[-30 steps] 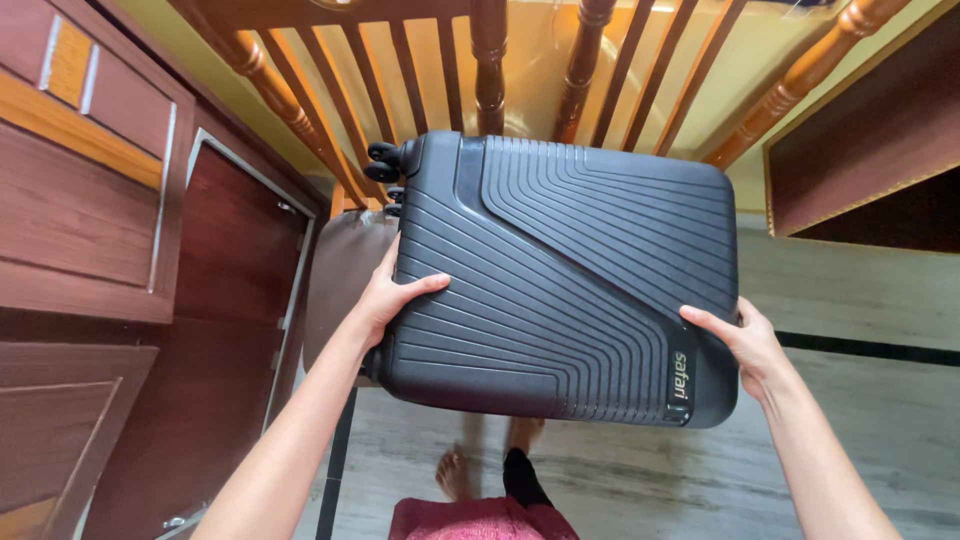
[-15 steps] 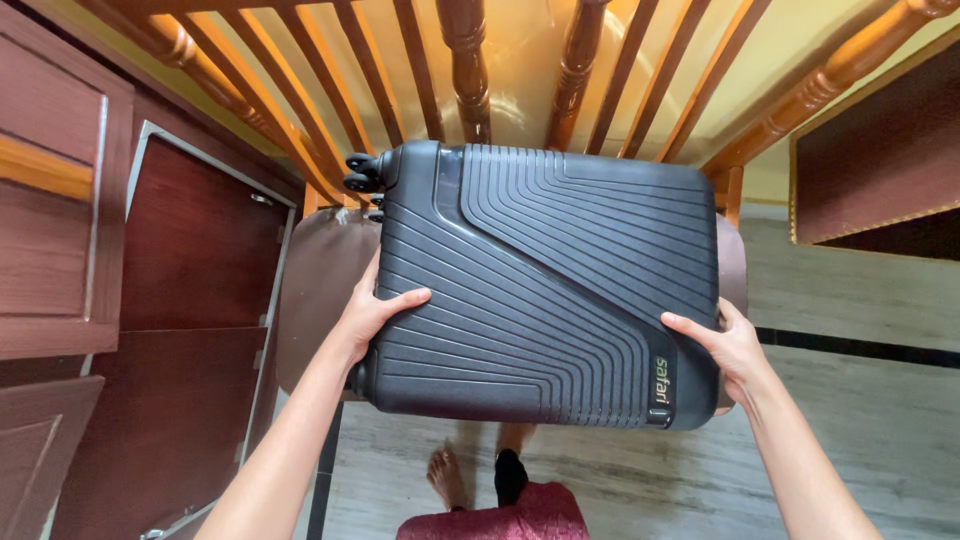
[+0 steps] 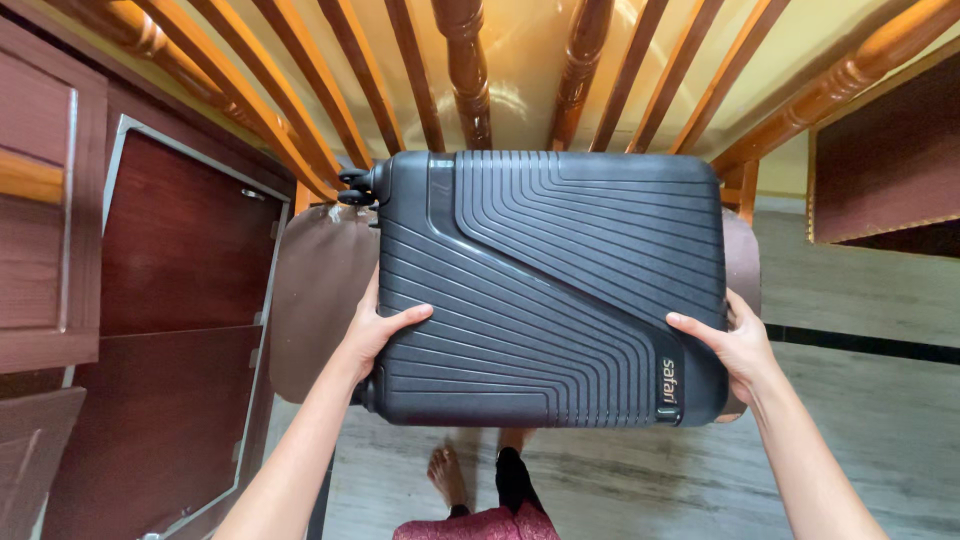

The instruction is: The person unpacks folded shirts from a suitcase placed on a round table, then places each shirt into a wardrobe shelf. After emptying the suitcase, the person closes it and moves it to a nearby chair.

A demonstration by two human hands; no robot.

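- The dark grey hard-shell suitcase (image 3: 550, 285) lies flat, its ribbed side facing up, over the brown seat (image 3: 320, 290) of a wooden chair; whether it rests on the seat or is held just above it cannot be told.
- Its small black wheels (image 3: 357, 187) stick out at the far left corner, close to the chair's slatted back (image 3: 470, 80).
- The chair stands on a pale, streaked floor (image 3: 860, 440) crossed by a dark stripe, with yellow wall showing through the slats.
- Dark wooden cabinet doors (image 3: 180, 300) stand to the left, and another dark wooden piece (image 3: 885, 160) sits at the upper right.
- The left hand (image 3: 375, 330) clasps the case's left edge, thumb laid over the ribbed top.
- The right hand (image 3: 735, 345) clasps the near right corner, thumb on top, fingers wrapped round the side.
- Bare feet (image 3: 450, 470) show on the floor below the case.
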